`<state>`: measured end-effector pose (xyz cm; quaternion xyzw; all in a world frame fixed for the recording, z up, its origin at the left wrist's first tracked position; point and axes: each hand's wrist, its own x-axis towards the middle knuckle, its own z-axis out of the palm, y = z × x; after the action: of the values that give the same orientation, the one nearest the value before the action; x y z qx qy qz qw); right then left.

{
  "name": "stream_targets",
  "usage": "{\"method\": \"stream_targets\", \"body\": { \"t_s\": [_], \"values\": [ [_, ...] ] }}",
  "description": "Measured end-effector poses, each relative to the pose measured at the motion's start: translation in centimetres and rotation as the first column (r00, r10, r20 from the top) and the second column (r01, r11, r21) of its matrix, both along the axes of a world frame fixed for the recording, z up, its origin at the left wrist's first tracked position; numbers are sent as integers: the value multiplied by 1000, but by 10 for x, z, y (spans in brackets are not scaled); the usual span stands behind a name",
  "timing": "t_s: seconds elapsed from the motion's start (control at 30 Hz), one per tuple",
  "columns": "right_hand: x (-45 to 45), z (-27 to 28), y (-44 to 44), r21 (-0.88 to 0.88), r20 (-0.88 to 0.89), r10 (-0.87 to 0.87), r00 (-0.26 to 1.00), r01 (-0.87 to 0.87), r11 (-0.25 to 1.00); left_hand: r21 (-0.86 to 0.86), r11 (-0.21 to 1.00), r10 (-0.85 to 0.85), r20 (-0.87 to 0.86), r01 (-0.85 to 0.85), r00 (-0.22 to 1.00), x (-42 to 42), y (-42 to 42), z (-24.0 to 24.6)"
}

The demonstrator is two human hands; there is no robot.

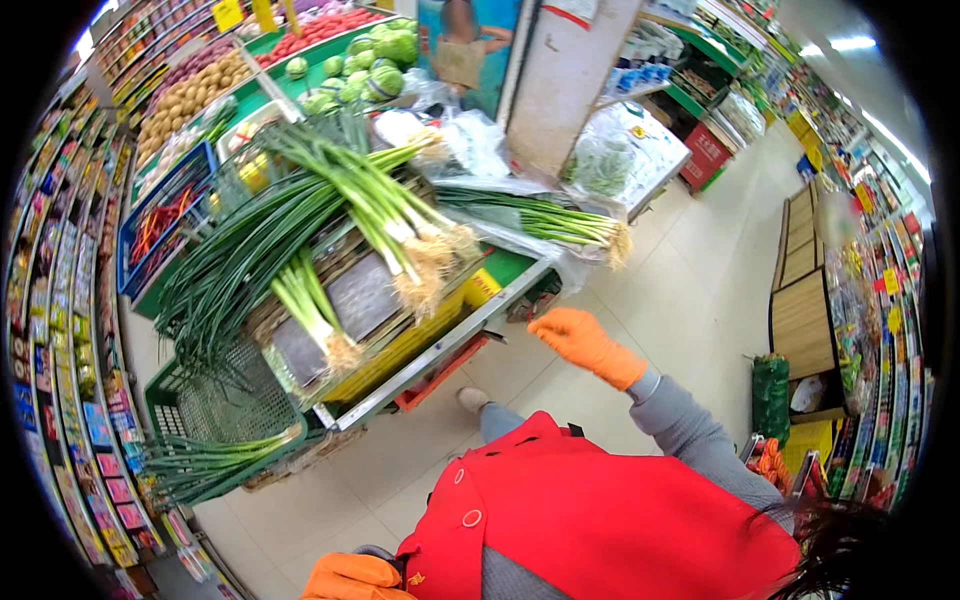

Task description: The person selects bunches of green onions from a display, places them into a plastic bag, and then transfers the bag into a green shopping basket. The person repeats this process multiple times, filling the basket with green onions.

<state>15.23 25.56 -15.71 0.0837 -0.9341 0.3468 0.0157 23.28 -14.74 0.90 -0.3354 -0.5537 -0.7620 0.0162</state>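
Observation:
My right hand, in an orange glove, reaches out beyond the stall's metal edge. Its fingers are drawn together and nothing shows between them. Low in the picture, my left hand is also gloved in orange and rests beside my red vest; the frame cuts it off, so any grip is hidden. Before me, a large heap of scallions with pale roots lies across the stall. A smaller bunch lies in front of it. Another bunch, on plastic film, is nearest my right hand.
A green plastic basket stands at the stall's left end, with scallions across its near side. Behind are cabbages, potatoes and a blue crate. A pillar rises at the back. Shelves line the left; tiled floor extends right.

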Motion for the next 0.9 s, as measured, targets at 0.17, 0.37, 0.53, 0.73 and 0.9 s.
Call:
{"method": "stream_targets", "body": {
  "t_s": [0.17,0.37,0.53,0.73,0.9],
  "values": [
    [-36,-38,134,306,-168,-208,963,252,918,-36,995,-90,18,90,996,-25,57,4],
    [-131,-46,227,643,-209,-253,945,328,692,-103,991,-77,34,80,996,-64,129,3],
    [-204,-79,298,572,410,-283,867,-3,821,14,994,-109,101,108,989,-97,206,9],
    [-182,-89,290,109,620,-1,784,-85,990,-94,989,-100,157,115,983,-129,247,17],
    [-158,-129,305,50,650,-55,758,30,998,-167,975,-108,210,145,972,-154,270,29]
  ]
}}
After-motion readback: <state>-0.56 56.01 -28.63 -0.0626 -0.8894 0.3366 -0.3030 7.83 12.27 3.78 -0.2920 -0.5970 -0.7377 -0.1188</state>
